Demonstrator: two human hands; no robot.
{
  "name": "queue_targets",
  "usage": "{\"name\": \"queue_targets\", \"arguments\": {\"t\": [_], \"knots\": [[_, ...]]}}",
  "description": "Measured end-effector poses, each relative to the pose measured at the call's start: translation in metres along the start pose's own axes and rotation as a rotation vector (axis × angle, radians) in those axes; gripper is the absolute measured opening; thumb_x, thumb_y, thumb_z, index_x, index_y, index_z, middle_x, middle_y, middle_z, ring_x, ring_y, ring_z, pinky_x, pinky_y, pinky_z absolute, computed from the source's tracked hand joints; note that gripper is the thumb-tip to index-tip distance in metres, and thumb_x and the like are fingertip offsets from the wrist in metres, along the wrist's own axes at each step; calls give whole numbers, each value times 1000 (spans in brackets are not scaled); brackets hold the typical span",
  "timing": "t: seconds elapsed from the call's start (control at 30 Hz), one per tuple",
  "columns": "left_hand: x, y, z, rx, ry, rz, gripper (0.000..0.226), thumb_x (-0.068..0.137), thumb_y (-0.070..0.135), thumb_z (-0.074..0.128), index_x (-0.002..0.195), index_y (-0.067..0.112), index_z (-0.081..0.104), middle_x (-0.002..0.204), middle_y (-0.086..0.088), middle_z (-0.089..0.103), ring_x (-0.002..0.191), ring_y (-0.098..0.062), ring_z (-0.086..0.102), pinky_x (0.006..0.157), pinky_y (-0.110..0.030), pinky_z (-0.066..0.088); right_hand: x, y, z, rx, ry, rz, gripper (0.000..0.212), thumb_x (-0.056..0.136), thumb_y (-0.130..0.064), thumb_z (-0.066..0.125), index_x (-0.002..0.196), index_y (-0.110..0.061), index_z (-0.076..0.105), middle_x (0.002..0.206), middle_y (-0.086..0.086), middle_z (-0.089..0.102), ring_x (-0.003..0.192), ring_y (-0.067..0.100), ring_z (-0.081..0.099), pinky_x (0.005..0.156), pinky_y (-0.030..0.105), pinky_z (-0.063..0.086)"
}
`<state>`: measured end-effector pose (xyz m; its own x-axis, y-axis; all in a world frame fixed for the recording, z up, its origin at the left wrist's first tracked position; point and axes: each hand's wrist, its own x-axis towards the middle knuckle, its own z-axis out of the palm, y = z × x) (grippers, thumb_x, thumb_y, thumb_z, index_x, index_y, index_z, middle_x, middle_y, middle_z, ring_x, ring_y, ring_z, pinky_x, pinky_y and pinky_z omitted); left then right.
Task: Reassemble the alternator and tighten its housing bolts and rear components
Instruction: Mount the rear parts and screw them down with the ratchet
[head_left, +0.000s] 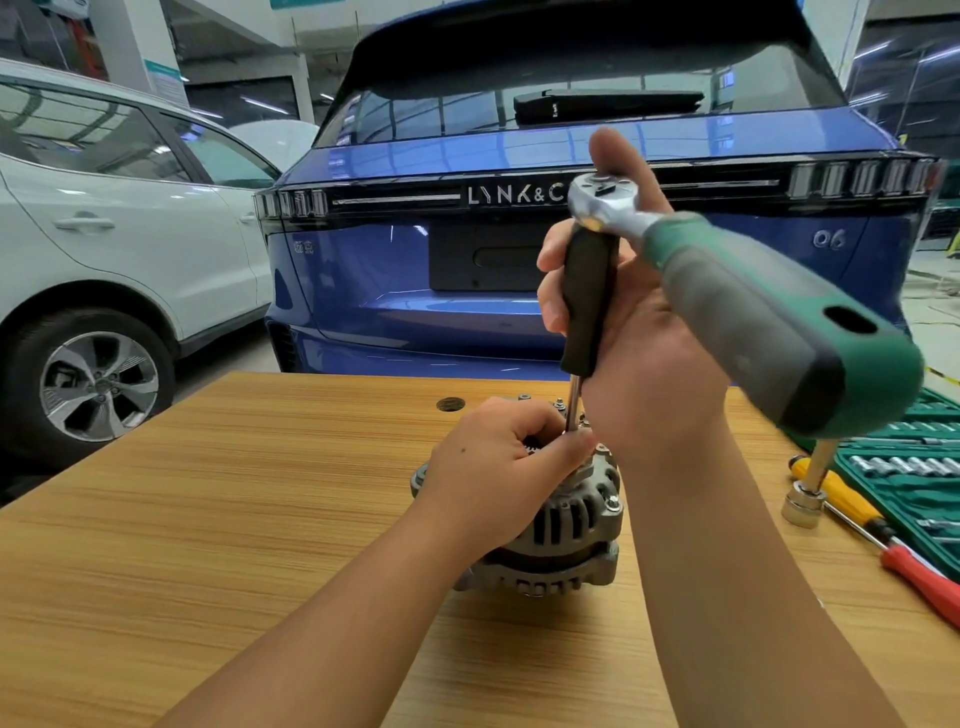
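— Where's the alternator (558, 525)?
— Standing on the wooden surface (208, 519), heavy, rigid metal; hold it by the ribbed housing.
— And the hands?
— Left hand (498, 467) pinches the extension bar's (573, 405) lower end on top; right hand (639, 332) grips its black sleeve (589, 301), under the ratchet (727, 280). Tool case (914, 467) sits right.

Single head-worn view, wide-angle, edges curved. Looks forward and down over light wood-grain desk (208, 519). Both forearms enter from bottom edge, very near lens. Green-and-grey ratchet handle (769, 322) close enough to blur. Blue SUV rear (467, 260) fills upper frame just past desk's far edge. No second view.
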<state>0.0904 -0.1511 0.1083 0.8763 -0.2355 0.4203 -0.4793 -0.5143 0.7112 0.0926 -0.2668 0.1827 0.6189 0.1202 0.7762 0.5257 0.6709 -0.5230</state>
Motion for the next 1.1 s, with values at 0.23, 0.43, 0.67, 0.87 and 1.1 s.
{"name": "queue_targets", "arguments": {"t": [0.23,0.43,0.67,0.87,1.1], "knots": [[-1,-3,0,12,17,-13,23,96,49,62,87,30,72,83,12,67,87,-6,58,78,-42,53,2,-1,4,-156,127,38,34,96,-43,46,110,-16,61,83,5,56,61,10,55,58,19,46],[1,-6,2,39,28,12,22,91,57,59,80,40,67,82,17,64,93,0,52,78,-39,50,-1,-7,0,-310,325,-33,14,94,-24,68,81,-20,66,64,-3,51,52,12,43,49,20,38],[2,-6,3,49,29,-23,25,96,54,59,87,33,70,90,12,66,94,-4,55,84,-46,52,-1,0,0,-277,81,-137,37,101,-4,52,132,-24,50,88,8,55,65,17,45,59,25,43],[1,-5,2,35,36,7,25,97,50,61,85,30,71,88,11,67,95,-8,56,84,-47,51,4,0,0,-74,30,-52,35,94,-7,44,126,-19,52,92,22,54,61,21,49,56,24,44],[0,-2,2,-16,29,-1,37,88,59,56,94,27,75,89,9,69,94,-13,61,83,-53,53,4,1,0,47,59,64,43,96,-40,37,122,-11,55,87,16,44,63,18,48,57,23,46]]}}
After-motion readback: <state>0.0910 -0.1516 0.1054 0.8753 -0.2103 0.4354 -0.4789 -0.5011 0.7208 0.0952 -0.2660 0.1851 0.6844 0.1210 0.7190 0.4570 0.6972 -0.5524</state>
